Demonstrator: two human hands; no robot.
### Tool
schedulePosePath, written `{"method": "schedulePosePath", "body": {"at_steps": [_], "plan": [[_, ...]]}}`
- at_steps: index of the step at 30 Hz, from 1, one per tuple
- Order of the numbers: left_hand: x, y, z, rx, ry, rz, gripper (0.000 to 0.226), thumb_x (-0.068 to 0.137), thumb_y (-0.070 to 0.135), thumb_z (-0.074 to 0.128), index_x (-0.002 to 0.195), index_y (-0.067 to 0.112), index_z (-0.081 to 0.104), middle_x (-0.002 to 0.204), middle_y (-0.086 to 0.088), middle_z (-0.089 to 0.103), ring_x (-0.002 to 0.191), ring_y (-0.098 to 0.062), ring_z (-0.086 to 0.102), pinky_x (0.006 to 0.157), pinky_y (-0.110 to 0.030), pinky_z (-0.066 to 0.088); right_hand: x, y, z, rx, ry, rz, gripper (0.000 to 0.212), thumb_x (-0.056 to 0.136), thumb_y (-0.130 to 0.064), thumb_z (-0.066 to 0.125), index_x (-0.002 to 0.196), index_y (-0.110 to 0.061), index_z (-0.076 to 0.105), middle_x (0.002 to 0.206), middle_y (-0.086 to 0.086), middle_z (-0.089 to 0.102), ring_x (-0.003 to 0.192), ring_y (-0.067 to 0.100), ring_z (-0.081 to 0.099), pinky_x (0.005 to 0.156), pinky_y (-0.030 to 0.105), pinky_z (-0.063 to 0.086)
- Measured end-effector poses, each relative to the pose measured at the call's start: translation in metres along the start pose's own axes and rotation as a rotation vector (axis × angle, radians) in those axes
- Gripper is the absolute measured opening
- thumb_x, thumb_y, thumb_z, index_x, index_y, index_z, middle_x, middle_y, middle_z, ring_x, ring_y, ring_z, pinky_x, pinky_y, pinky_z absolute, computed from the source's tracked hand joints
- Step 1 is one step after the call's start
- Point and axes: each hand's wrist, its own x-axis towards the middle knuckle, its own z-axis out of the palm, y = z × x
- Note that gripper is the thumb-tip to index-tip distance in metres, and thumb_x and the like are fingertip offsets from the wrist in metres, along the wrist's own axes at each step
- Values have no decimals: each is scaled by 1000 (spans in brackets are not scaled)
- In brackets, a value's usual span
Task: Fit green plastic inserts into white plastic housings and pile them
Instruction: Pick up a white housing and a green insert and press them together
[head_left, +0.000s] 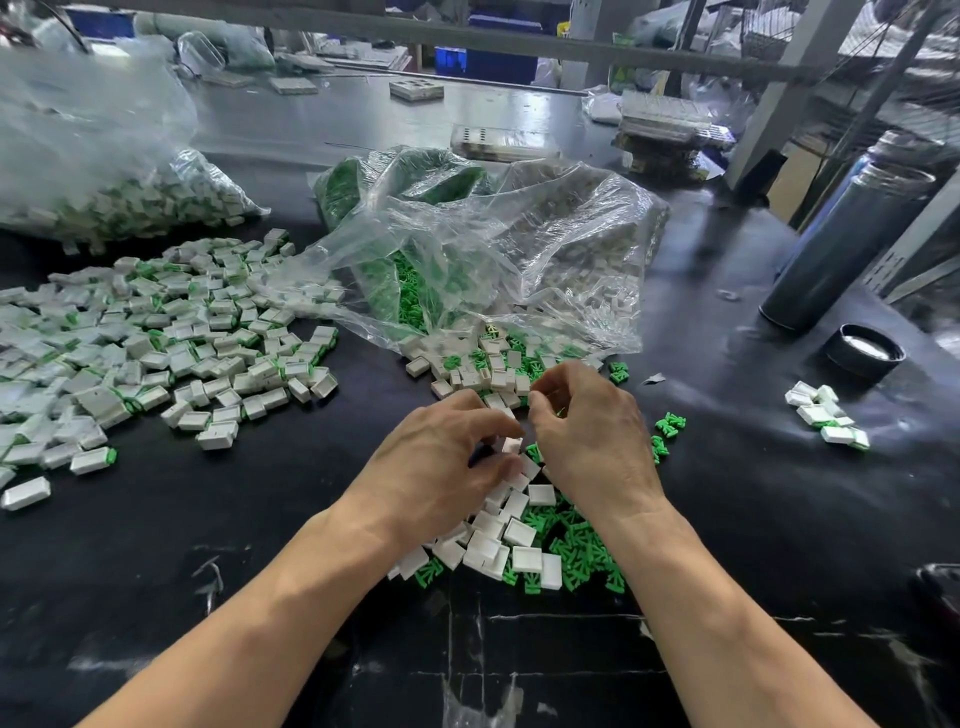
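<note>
Left hand (441, 457) pinched a white housing (511, 446); right hand (582, 431) curled, contents hidden. Housing seemed light, rigid, slick: best held by edges.

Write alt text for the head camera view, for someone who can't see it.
Two bare hands, left hand and right hand, meet over loose white housings and green inserts on a dark table, fingers curled around a white housing. A pile of assembled pieces lies left; clear plastic bags of parts sit behind.

Glossy black worktable (727, 519) under grey steel shelving frame (467, 39).
</note>
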Motion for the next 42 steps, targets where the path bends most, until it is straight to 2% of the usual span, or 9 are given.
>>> {"method": "schedulePosePath", "body": {"at_steps": [9,13,20,26,31,33,36,38,42], "plan": [[3,2,3,-16,23,-21,12,97,31,68,104,39,72,99,16,57,94,-5,58,90,-32,51,1,4,2,37,-10,-7,4,99,-32,66,103,-31,67,78,-24,56,75,-3,55,74,27,43],[3,-3,2,-5,88,-33,8,97,32,68,100,38,72,98,19,61,94,0,58,89,-28,51,0,4,1,75,1,-10,8,100,-28,65,106,-29,70,85,-19,62,85,9,62,82,30,50],[4,-14,-9,-24,190,-78,15,97,23,67,103,36,74,102,24,64,95,6,58,87,-17,48,0,5,1,115,1,2,11,100,-26,66,109,-30,70,89,-20,63,89,7,63,87,30,52],[3,-22,-23,-37,224,-140,18,97,19,67,98,35,74,101,26,64,97,6,58,94,-26,49,0,6,2,143,1,9,12,100,-25,66,110,-31,70,90,-20,63,88,4,63,87,29,53],[2,-21,-27,-26,113,-169,2,93,38,72,92,39,72,93,22,66,92,3,61,91,-34,54,0,6,2,160,3,7,16,100,-23,66,113,-30,70,96,-16,66,94,8,65,89,31,54],[2,-19,-27,-43,69,-178,7,94,37,71,96,43,72,95,23,67,93,3,62,91,-33,55,-1,6,2,160,7,2,18,99,-22,66,114,-30,70,96,-16,66,93,8,64,88,29,53],[1,-22,-30,-22,-18,-169,39,100,14,62,103,52,71,101,29,63,94,15,60,83,-13,49,0,6,2,171,12,-5,19,99,-21,67,116,-28,71,97,-16,66,93,7,64,88,25,50],[2,-23,-31,11,-73,-138,45,99,8,63,102,52,72,100,26,61,91,20,56,74,-4,41,0,6,2,191,20,-9,17,99,-23,66,115,-27,72,99,-14,70,94,7,66,87,25,52],[2,-23,-30,-50,-48,-99,20,91,24,77,88,44,75,96,25,60,88,8,58,75,-12,42,1,9,4,253,27,-15,14,99,-23,68,110,-28,74,96,-16,72,89,-4,64,76,13,48]]}}
